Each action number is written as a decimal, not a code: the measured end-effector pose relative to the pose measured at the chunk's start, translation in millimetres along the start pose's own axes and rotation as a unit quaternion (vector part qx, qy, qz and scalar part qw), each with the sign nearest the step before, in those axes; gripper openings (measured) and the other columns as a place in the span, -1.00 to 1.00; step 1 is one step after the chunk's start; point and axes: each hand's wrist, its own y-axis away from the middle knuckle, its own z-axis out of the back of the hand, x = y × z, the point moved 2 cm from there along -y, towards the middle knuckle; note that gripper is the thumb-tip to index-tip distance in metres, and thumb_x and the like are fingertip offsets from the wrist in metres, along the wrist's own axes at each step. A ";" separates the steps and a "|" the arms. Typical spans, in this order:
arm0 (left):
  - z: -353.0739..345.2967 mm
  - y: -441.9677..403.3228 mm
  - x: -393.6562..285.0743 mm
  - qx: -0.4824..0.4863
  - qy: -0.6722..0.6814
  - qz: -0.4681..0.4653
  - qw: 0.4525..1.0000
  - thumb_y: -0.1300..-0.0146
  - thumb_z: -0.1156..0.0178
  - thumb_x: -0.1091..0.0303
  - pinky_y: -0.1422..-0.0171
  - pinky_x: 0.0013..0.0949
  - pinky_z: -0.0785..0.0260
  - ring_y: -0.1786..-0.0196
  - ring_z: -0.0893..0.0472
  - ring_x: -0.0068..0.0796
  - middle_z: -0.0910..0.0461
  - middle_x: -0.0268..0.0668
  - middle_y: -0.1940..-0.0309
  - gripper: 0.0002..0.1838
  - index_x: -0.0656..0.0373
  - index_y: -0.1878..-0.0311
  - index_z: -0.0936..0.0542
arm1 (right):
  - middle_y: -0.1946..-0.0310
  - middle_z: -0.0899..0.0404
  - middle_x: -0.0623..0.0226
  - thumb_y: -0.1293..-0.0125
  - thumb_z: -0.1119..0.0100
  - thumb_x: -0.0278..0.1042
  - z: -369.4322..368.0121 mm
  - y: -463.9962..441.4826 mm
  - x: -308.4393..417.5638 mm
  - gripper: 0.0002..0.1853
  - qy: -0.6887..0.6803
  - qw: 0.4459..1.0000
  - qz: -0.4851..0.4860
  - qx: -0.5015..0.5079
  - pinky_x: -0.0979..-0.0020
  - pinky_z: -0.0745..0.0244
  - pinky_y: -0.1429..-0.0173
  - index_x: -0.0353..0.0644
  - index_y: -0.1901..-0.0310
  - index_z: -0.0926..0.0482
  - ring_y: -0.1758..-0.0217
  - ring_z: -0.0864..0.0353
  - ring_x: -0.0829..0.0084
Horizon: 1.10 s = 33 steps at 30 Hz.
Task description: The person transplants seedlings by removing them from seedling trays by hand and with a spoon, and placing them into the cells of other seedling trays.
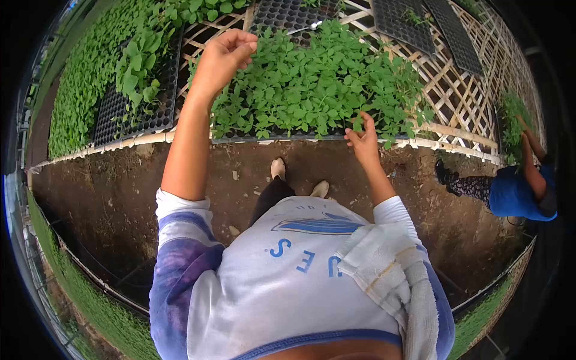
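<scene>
A dense bed of leafy green seedlings grows in a dark tray along the front edge of the bench. Over the left back part of these seedlings, my left hand is raised with its fingertips pressed together in a pinch. Whatever those fingers hold, if anything, is too small to see. Low at the front right of the tray, my right hand is among the outer leaves, its thumb and fingers apart. I cannot tell whether it touches a stem.
Black cell trays lie on the bamboo lattice bench. Broader-leaved seedlings stand in a tray at left. A white-handled tool lies behind the seedlings. Another person in blue works at far right. The floor is bare soil.
</scene>
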 end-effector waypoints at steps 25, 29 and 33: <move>-103.6 -293.2 115.5 0.059 -0.470 -0.143 0.869 -0.31 -0.15 0.11 -0.08 -0.07 -0.48 0.01 -0.67 0.02 -0.72 -0.05 0.15 -0.65 0.19 0.07 -0.67 | -0.42 -0.29 0.17 -0.30 -0.07 -0.65 7.4 46.1 4.1 -0.33 0.332 0.934 0.039 -0.126 0.21 -0.51 -0.22 -0.07 -0.45 -0.23 -0.14 -0.59 0.12; -79.4 -200.8 -7.5 0.006 -0.081 -0.128 0.988 -0.28 -0.34 0.25 0.19 -0.49 -0.45 0.34 -0.57 -0.60 -0.66 -0.38 0.36 -0.77 0.26 0.21 -0.68 | -0.44 -0.25 0.19 -0.30 -0.06 -0.63 12.1 40.5 11.8 -0.35 0.286 0.955 0.042 -0.071 0.16 -0.53 -0.19 -0.05 -0.44 -0.26 -0.13 -0.60 0.06; -112.4 -80.7 -62.3 0.082 0.052 -0.109 0.989 -0.38 -0.24 0.41 0.16 -0.46 -0.54 0.30 -0.65 -0.51 -0.68 -0.18 0.29 -0.86 0.29 0.12 -0.59 | -0.47 -0.23 0.23 -0.31 -0.02 -0.62 13.9 39.3 13.5 -0.41 0.330 0.940 0.085 -0.006 0.12 -0.48 -0.28 -0.04 -0.38 -0.35 -0.23 -0.52 -0.01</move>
